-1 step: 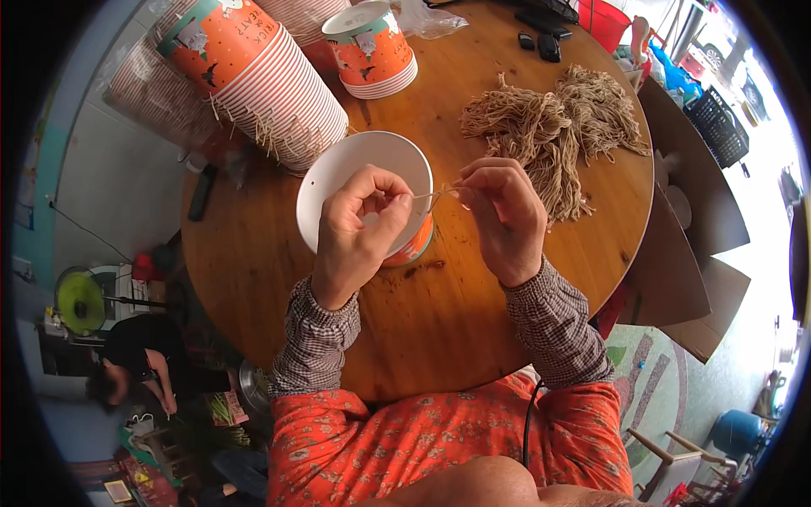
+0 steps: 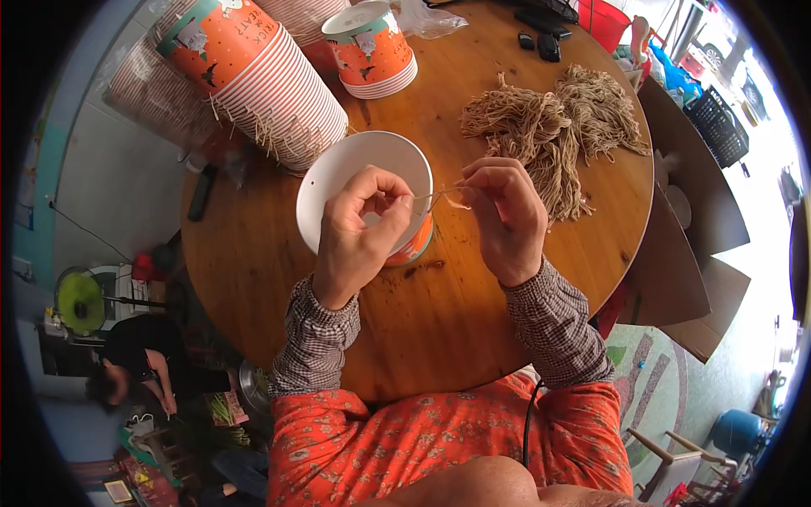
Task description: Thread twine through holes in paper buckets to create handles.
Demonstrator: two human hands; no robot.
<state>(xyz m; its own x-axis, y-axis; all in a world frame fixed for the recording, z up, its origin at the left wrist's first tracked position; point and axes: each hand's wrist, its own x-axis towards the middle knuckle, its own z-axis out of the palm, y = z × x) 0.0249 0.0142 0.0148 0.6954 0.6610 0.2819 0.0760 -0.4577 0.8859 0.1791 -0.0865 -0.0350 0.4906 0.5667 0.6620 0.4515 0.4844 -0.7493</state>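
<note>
A thin tan string [image 2: 436,195] runs between my two hands, looped or crossed in the gap. My left hand [image 2: 359,232] pinches one end of it between thumb and forefinger, just over the near side of a paper bucket [image 2: 325,182]. My right hand [image 2: 509,220] grips the other end with thumb and fingertips, above the bare wood to the bucket's right. The bucket is white inside and orange outside, tilted with its mouth toward me, and has a small hole in its wall. My left hand hides part of its rim.
A leaning stack of orange paper buckets [image 2: 279,93] with strings hanging from it stands at the far left. Behind the bucket is a short upright stack [image 2: 372,55]. Bundled tan strings [image 2: 549,127] lie right on the round table [image 2: 448,338]. Cardboard boxes [image 2: 684,228] stand beyond its right edge.
The string between my fingertips has shifted slightly and its loop looks a little flatter. My hands and the bucket hold their places.
</note>
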